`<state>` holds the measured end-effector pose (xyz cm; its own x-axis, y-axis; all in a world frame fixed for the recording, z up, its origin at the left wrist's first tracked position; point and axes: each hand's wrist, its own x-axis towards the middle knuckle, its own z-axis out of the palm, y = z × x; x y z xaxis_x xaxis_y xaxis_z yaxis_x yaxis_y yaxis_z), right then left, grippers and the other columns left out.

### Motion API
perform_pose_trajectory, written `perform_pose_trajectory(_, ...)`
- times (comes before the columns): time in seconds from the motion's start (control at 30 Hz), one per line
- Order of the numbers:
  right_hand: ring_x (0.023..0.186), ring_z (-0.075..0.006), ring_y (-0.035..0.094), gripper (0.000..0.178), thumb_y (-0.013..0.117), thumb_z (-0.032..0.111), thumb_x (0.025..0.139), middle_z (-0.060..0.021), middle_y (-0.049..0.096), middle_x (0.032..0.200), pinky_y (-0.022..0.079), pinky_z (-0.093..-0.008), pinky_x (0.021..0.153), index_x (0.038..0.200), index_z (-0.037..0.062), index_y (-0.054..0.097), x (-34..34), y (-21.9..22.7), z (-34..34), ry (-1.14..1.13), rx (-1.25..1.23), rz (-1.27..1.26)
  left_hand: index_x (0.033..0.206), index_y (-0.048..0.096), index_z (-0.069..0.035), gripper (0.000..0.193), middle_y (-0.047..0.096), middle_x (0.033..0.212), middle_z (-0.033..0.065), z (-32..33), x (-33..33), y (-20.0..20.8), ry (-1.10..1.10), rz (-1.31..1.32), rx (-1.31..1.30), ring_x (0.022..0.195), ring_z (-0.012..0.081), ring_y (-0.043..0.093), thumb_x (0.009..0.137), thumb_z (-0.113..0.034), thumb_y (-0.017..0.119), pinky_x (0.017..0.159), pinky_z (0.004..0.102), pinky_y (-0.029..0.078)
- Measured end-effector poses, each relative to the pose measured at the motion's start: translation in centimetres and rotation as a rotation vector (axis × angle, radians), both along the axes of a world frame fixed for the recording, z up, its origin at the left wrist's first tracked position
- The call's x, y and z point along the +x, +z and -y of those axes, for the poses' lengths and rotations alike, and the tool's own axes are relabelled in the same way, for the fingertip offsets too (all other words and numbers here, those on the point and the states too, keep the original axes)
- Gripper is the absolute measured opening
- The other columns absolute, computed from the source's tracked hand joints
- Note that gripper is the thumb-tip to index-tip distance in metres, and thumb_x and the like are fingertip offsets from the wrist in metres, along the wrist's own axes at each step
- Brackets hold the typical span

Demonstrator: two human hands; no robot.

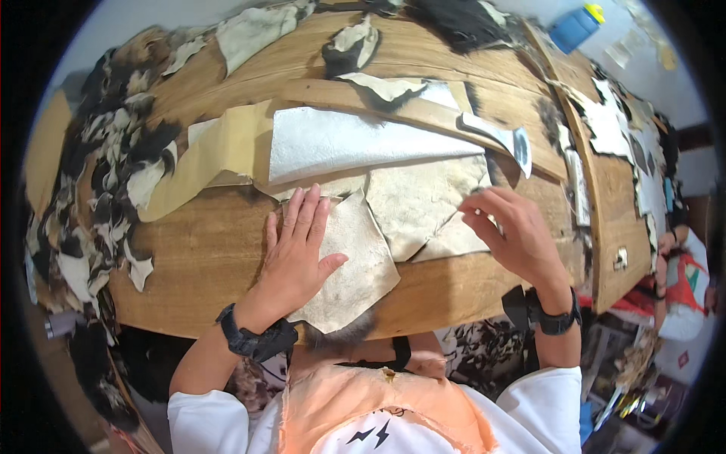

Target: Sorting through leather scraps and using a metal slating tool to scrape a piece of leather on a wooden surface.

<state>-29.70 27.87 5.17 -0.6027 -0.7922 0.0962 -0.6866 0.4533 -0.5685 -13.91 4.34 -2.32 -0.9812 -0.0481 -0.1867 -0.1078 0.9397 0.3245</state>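
My left hand [299,246] lies flat with fingers spread on a pale piece of fur hide [352,265], skin side up. Dark fur shows beneath this piece at the table's front edge. To its right is a second cream hide piece [423,200], and beside that a smaller pale piece [457,238]. Over the right end of these pieces my right hand [518,234] is raised, thumb and fingers curled together. Whatever it may pinch is too small to name. Behind the hides lies a silvery-white sheet [340,144], partly over a tan paper-like strip [227,144].
A metal tool with a flared blade [510,144] rests on a long wooden slat [431,129]. Black-and-white fur scraps [106,189] heap along the left. More hide pieces [257,30] line the back. A blue bottle [575,29] stands back right; another person [684,280] is at far right.
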Motion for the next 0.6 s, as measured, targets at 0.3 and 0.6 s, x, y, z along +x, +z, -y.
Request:
perform_pose_trajectory(0.3, 0.075, -0.0319, 0.056, 0.009, 0.06, 0.006, 0.077, -0.0123, 0.058, 0.08, 0.044, -0.0376, 0.063, 0.085, 0.0039, 0.057, -6.6, -1.9, -5.3, -0.139, 0.047, -0.081, 0.139, 0.016, -0.001, 0.074, 0.006, 0.147, 0.0158, -2.9, 0.9, 2.0, 0.255, 0.092, -0.066, 0.135, 0.0352, 0.003, 0.082, -0.031, 0.054, 0.102, 0.0589, 0.007)
perform_pose_trajectory(0.6, 0.089, -0.0335, 0.051, 0.031, 0.062, 0.004, 0.074, -0.0145, 0.055, 0.092, 0.043, -0.0391, 0.075, 0.105, 0.0012, 0.055, -11.0, -3.0, -6.1, 0.056, 0.054, -0.299, 0.137, 0.014, 0.003, 0.077, 0.005, 0.144, 0.0252, -9.1, 4.1, 2.1, 0.489, 0.147, -0.082, 0.133, 0.041, 0.003, 0.082, -0.031, 0.055, 0.101, 0.0602, 0.007)
